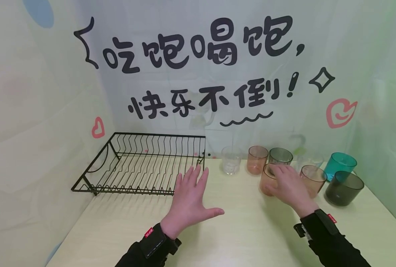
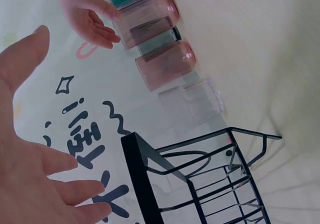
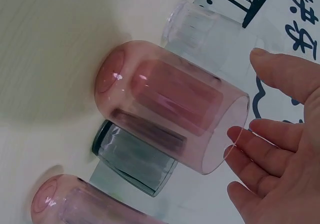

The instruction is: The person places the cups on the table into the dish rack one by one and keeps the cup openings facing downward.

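My right hand point(image 1: 292, 187) is over the front pink glass tumbler point(image 1: 266, 185), which stands upright on the table. In the right wrist view, the fingers point(image 3: 267, 156) are at the tumbler's rim, and whether they touch it I cannot tell; the thumb point(image 3: 282, 74) is apart from the glass. My left hand point(image 1: 187, 205) is spread in the air in front of the black wire dish rack point(image 1: 141, 191), holding nothing. Around the front tumbler stand another pink tumbler point(image 1: 257, 160), a grey-green glass point(image 1: 280, 155) and a third pink tumbler point(image 1: 312, 181), partly behind the right hand.
Farther right stand a teal glass point(image 1: 339, 165) and a dark grey glass point(image 1: 342, 191). A clear glass point(image 1: 231, 161) is between the rack and the pink glasses. Another clear glass is partly hidden at the back. A printed curtain point(image 1: 184, 122) hangs behind the pale table point(image 1: 231, 237).
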Demonstrator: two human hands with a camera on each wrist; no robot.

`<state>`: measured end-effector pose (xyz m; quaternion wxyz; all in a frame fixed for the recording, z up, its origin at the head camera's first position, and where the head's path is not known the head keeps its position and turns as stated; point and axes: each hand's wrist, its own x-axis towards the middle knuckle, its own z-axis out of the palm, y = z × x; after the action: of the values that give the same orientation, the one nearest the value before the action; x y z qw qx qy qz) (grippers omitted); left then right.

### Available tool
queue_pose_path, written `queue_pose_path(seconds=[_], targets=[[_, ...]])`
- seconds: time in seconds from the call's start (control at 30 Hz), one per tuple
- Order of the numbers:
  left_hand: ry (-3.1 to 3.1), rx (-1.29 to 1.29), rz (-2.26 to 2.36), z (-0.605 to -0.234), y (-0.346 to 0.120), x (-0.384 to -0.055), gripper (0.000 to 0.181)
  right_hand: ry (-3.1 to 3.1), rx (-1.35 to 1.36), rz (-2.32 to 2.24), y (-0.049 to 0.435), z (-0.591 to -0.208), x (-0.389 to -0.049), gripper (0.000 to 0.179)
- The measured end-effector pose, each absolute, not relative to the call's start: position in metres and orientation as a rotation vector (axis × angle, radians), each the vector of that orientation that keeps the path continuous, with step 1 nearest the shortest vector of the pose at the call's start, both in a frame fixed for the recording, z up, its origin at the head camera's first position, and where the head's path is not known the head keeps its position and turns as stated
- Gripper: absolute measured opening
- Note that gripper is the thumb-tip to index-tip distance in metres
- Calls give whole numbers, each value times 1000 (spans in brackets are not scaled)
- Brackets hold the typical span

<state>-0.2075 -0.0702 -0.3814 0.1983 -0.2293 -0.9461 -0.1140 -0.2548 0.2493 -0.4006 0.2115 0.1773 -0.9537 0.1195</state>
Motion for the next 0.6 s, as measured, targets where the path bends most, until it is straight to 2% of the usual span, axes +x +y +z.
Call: queue_pose_path(seconds=[0.6], targets=[[-2634,-721,-276,-394,-59,-205,112,-2701,451,205,250,-415,-263,60]])
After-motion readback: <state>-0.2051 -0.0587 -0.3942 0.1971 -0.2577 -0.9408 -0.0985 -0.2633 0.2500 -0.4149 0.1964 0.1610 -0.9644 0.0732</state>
